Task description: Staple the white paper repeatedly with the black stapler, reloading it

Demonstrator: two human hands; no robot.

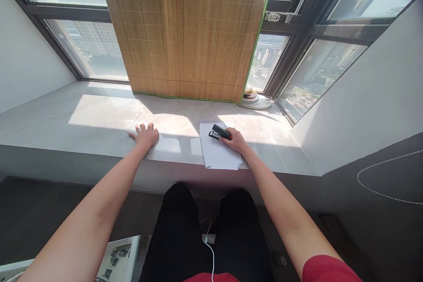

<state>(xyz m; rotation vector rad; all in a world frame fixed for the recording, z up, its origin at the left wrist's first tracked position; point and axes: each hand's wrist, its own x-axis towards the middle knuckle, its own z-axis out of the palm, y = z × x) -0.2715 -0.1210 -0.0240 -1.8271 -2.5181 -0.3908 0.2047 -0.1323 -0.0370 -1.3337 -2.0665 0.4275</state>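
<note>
My right hand (235, 140) is wrapped round the back end of a black stapler (220, 132), whose jaws point left and stand a little apart. Beneath the stapler lie white sheets of paper (218, 154), reaching the front edge of the sill. Off to the left, my left hand (145, 135) rests on the sill with its fingers spread, apart from the paper and holding nothing. Whether the stapler touches the paper I cannot tell.
A tiled window sill (99, 136) runs across, patched with sunlight. A bamboo blind (194, 35) hangs behind it. Stacked plates (256, 100) stand in the right corner. A white cable (212, 257) hangs between my legs, and a white-framed box (127, 251) is at lower left.
</note>
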